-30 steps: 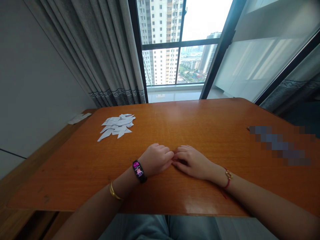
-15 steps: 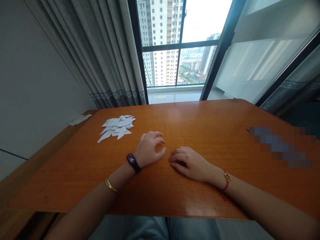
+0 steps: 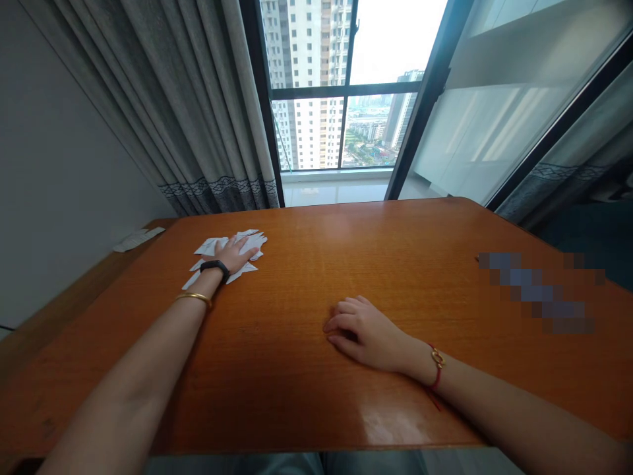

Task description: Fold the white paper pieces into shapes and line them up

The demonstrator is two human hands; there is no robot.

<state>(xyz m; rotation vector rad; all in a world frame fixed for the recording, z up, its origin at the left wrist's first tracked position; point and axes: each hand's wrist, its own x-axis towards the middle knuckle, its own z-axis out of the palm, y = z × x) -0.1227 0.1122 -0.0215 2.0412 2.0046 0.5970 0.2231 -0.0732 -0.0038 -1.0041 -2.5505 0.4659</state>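
Note:
White paper pieces point(image 3: 254, 244) lie in an overlapping pile at the far left of the wooden table point(image 3: 297, 369). My left hand point(image 3: 231, 256) rests on top of the pile with its fingers spread, hiding the middle of it. A dark band and a gold bangle are on that wrist. Near the table's centre, my right hand point(image 3: 363, 333) lies on the bare wood with its fingers curled inward; whether anything is under them is hidden. A red string with a gold ring circles the right wrist.
More white paper point(image 3: 138, 239) lies on a ledge beyond the table's left edge. A pixelated, blurred item point(image 3: 534, 287) is on the right side. Curtains point(image 3: 208, 132) and a window stand behind the table.
My left hand has moved forward and left from the table's middle onto the paper pile, its fingers now spread. My right hand stays in nearly the same place. The view has shifted slightly.

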